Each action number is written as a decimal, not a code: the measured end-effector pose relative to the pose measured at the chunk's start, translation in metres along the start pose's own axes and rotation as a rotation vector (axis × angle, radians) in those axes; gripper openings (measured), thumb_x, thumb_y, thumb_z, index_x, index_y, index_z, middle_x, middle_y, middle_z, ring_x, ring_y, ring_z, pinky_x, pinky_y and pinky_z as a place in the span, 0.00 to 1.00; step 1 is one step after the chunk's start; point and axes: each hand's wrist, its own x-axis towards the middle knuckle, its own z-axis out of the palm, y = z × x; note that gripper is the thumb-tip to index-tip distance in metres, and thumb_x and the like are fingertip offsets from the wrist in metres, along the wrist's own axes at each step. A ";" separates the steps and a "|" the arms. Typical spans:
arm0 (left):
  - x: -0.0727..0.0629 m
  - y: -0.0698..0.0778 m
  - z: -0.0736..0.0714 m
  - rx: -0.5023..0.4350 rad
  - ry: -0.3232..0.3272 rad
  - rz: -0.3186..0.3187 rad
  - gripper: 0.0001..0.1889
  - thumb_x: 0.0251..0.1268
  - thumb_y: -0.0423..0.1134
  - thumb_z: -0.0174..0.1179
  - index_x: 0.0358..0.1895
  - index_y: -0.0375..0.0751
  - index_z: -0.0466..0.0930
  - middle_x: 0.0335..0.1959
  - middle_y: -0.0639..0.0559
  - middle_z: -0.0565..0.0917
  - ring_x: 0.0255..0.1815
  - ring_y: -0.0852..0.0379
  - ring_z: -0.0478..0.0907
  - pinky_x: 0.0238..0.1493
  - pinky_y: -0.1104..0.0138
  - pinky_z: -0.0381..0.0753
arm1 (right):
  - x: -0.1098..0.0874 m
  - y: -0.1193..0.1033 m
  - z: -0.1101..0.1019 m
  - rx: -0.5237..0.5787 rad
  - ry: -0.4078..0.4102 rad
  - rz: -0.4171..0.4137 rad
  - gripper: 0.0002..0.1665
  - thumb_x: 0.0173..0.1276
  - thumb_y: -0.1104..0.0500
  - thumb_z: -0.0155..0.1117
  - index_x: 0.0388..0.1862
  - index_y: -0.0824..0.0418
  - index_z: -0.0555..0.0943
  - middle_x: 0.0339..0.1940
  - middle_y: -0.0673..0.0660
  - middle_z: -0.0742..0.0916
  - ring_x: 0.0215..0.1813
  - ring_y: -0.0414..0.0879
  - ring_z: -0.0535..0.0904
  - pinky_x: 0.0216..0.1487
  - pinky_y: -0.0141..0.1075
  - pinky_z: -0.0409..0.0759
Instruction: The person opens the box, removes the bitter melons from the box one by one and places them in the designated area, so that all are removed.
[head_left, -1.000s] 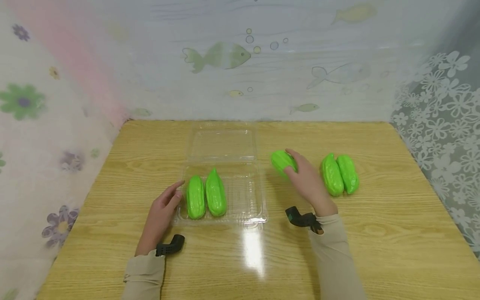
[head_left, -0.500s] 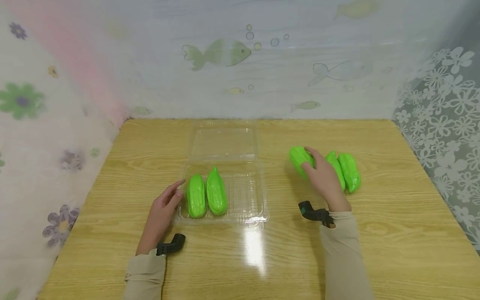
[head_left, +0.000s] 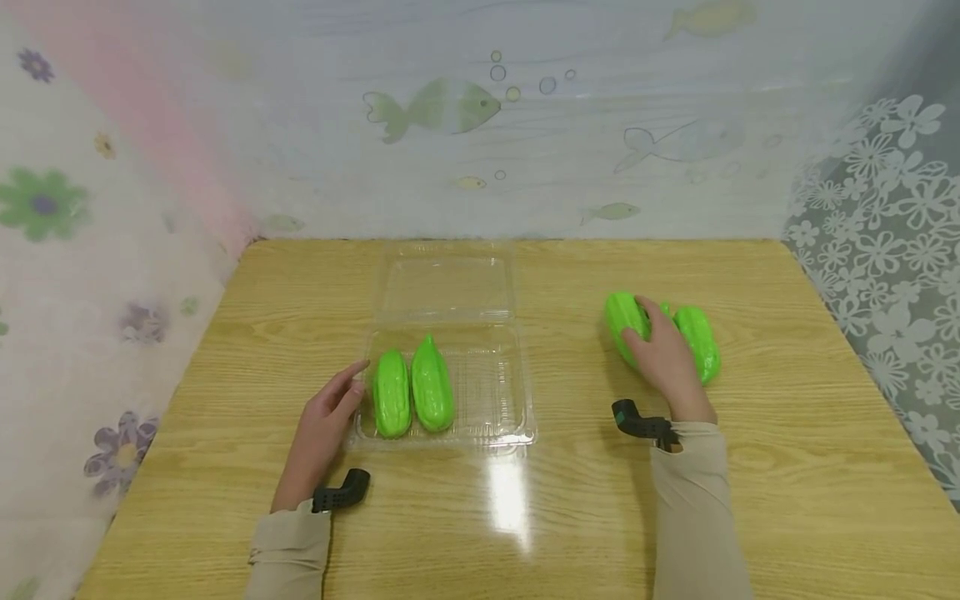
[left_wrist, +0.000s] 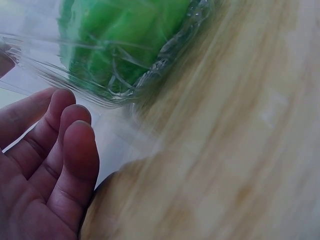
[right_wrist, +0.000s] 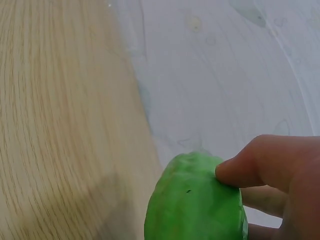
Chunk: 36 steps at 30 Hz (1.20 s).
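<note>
Green gourd (head_left: 622, 320) in right hand (head_left: 666, 357)

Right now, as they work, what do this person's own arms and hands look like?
The left hand and right hand show no gloves. The left beige cloth sleeve and right beige cloth sleeve look creased. Each wrist wears a black, bent device; the right black device has a small green mark, the left black device none visible.

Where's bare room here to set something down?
Free: right part of the box, beside two gourds; table between box and right hand. Crowded: box's left part, by the left hand; right of the held gourd, where more gourds lie.
</note>
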 end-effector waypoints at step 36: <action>0.002 -0.004 0.001 -0.018 0.010 0.016 0.22 0.65 0.56 0.45 0.61 0.60 0.67 0.46 0.50 0.73 0.48 0.59 0.67 0.49 0.72 0.66 | 0.003 -0.002 0.026 -0.236 0.214 -0.020 0.29 0.64 0.54 0.54 0.60 0.66 0.66 0.59 0.72 0.65 0.56 0.66 0.58 0.50 0.55 0.61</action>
